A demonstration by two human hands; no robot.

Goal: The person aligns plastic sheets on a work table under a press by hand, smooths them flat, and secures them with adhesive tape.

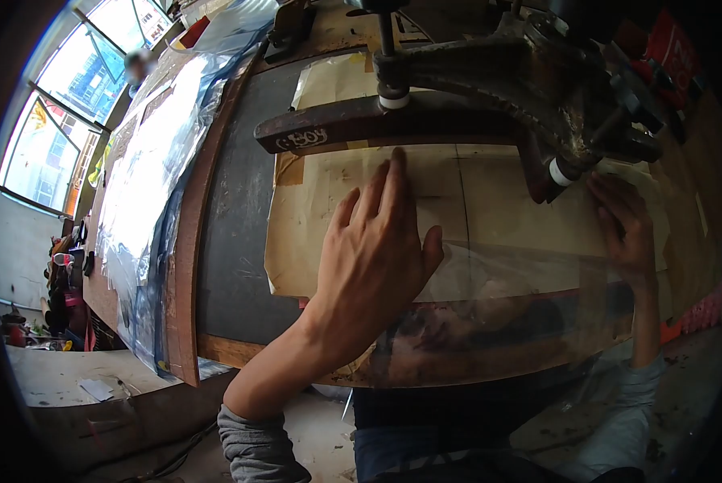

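Observation:
My left hand (pixel 369 241) lies with fingers stretched out over a pale paper-covered board (pixel 305 233), its fingertips just short of a dark metal bar (pixel 337 129). A clear plastic sheet (pixel 530 282) stretches between my two hands and hangs over the front edge, with reflections on it. On the right, my right hand (pixel 622 213) rests beside the sheet near the bar's right end, fingers extended and slightly bent, thumb apart. Part of that hand is in shade, and whether it touches the sheet's edge is hard to see. The bar hangs from a heavy metal machine arm (pixel 490 68).
A stack of shiny clear plastic sheets (pixel 156 177) lies left of the dark work surface (pixel 236 217), behind a wooden strip (pixel 208 185). Windows line the far left, with a person (pixel 138 68) near them. A red item (pixel 671 52) stands at the upper right.

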